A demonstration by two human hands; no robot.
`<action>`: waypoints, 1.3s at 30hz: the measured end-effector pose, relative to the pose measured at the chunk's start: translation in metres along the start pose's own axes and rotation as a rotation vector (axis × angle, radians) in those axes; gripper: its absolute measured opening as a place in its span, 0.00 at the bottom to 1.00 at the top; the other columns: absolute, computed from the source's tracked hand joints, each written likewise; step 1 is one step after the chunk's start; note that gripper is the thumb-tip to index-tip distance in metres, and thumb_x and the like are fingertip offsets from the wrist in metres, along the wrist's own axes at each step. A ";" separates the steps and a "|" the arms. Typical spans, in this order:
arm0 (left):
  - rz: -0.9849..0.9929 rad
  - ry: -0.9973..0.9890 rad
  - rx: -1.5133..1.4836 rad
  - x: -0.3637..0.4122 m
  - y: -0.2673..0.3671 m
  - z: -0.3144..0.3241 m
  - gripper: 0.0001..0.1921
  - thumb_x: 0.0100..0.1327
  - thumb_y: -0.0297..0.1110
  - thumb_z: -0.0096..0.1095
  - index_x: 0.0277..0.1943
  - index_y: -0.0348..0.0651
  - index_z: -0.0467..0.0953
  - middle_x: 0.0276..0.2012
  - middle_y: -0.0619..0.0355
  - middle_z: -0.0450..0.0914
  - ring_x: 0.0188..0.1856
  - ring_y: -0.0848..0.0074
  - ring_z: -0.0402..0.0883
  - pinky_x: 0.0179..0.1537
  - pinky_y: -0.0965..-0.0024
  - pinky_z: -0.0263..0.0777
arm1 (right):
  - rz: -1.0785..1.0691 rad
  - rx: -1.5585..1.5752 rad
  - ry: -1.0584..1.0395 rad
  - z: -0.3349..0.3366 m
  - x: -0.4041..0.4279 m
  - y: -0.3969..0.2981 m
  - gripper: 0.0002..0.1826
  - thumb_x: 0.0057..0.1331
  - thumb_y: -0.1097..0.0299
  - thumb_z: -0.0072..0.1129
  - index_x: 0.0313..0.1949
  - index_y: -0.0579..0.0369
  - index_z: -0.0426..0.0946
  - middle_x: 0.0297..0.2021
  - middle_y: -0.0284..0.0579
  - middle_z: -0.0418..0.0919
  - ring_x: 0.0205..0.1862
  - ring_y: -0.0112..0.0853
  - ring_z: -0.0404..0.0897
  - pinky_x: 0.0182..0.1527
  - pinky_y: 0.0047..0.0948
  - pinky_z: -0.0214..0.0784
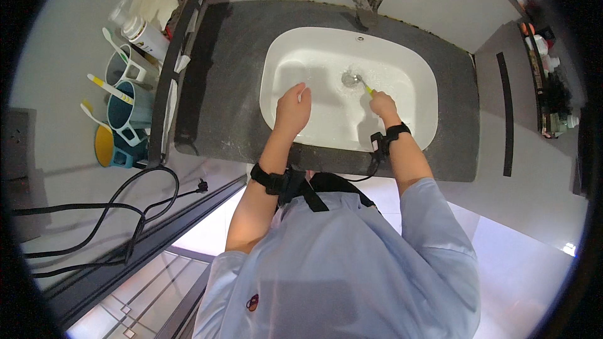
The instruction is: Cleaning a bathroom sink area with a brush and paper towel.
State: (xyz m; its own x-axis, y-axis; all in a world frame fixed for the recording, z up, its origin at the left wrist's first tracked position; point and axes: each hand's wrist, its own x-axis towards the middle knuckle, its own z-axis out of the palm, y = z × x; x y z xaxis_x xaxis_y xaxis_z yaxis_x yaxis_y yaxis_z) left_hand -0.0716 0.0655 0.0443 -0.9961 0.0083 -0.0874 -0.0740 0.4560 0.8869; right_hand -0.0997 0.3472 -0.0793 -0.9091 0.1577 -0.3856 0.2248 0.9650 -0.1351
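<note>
My right hand (384, 105) grips a slim tool with a yellow-green handle (368, 88). Its narrow pale head reaches the round metal drain (349, 78) in a white ceramic washbasin (278, 63); too little of the head shows to name the tool exactly. Water glistens around the drain. Over the basin's front left part hovers my left hand (293, 107), nothing visible in it, the thumb a little apart from the fingers. Black straps circle both wrists, and a small device sits at the right one.
A dark grey countertop (226, 80) surrounds the basin, with a metal faucet (370, 7) behind it. Toothbrushes stand in cups (134, 113) on a left wall shelf, near a white pump bottle (146, 37). Below hangs a black cable (106, 205). Bottles (560, 122) line a right shelf.
</note>
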 end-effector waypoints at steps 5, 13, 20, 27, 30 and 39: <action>-0.042 -0.028 -0.013 -0.006 -0.002 -0.004 0.21 0.61 0.40 0.48 0.49 0.30 0.72 0.48 0.40 0.74 0.53 0.56 0.72 0.54 0.64 0.64 | 0.001 0.209 -0.208 -0.051 -0.039 -0.048 0.19 0.58 0.69 0.40 0.48 0.52 0.72 0.26 0.50 0.77 0.26 0.39 0.78 0.27 0.34 0.71; -0.034 -0.080 -0.066 -0.012 -0.001 -0.008 0.20 0.62 0.40 0.47 0.48 0.31 0.73 0.46 0.40 0.75 0.52 0.55 0.73 0.53 0.65 0.65 | 0.064 0.952 0.128 -0.069 -0.121 -0.071 0.24 0.61 0.68 0.41 0.58 0.48 0.66 0.16 0.38 0.70 0.19 0.23 0.69 0.24 0.25 0.62; 0.120 -0.095 -0.023 -0.028 0.010 -0.008 0.18 0.62 0.37 0.45 0.47 0.31 0.73 0.42 0.39 0.76 0.46 0.52 0.75 0.48 0.63 0.67 | 0.132 0.175 -0.058 -0.075 -0.158 -0.087 0.20 0.59 0.67 0.42 0.52 0.44 0.71 0.34 0.57 0.78 0.39 0.49 0.76 0.43 0.43 0.68; 0.197 -0.247 0.005 -0.042 0.010 0.003 0.18 0.62 0.37 0.45 0.46 0.32 0.74 0.40 0.39 0.77 0.44 0.52 0.76 0.46 0.62 0.68 | 0.182 0.662 0.513 -0.067 -0.188 -0.099 0.19 0.61 0.66 0.43 0.52 0.49 0.71 0.30 0.59 0.77 0.33 0.47 0.78 0.38 0.40 0.69; 0.181 -0.302 -0.012 -0.050 0.008 0.015 0.17 0.62 0.37 0.46 0.46 0.33 0.75 0.40 0.40 0.77 0.44 0.53 0.76 0.47 0.63 0.69 | 0.252 0.963 0.229 -0.031 -0.191 -0.070 0.19 0.64 0.66 0.42 0.54 0.54 0.69 0.20 0.43 0.72 0.17 0.29 0.68 0.20 0.28 0.60; 0.189 -0.311 -0.023 -0.101 0.022 0.015 0.16 0.62 0.38 0.46 0.43 0.35 0.75 0.31 0.39 0.77 0.36 0.55 0.78 0.37 0.63 0.69 | -0.150 2.344 -0.304 -0.052 -0.282 -0.064 0.22 0.69 0.64 0.35 0.61 0.57 0.56 0.15 0.29 0.55 0.10 0.15 0.49 0.11 0.14 0.44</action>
State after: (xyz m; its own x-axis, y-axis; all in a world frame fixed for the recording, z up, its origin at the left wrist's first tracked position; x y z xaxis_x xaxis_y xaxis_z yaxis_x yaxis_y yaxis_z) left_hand 0.0281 0.0876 0.0658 -0.9306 0.3623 -0.0518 0.1053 0.4006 0.9102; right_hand 0.1239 0.2518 0.0859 -0.9422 -0.0973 -0.3206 0.2512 -0.8383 -0.4838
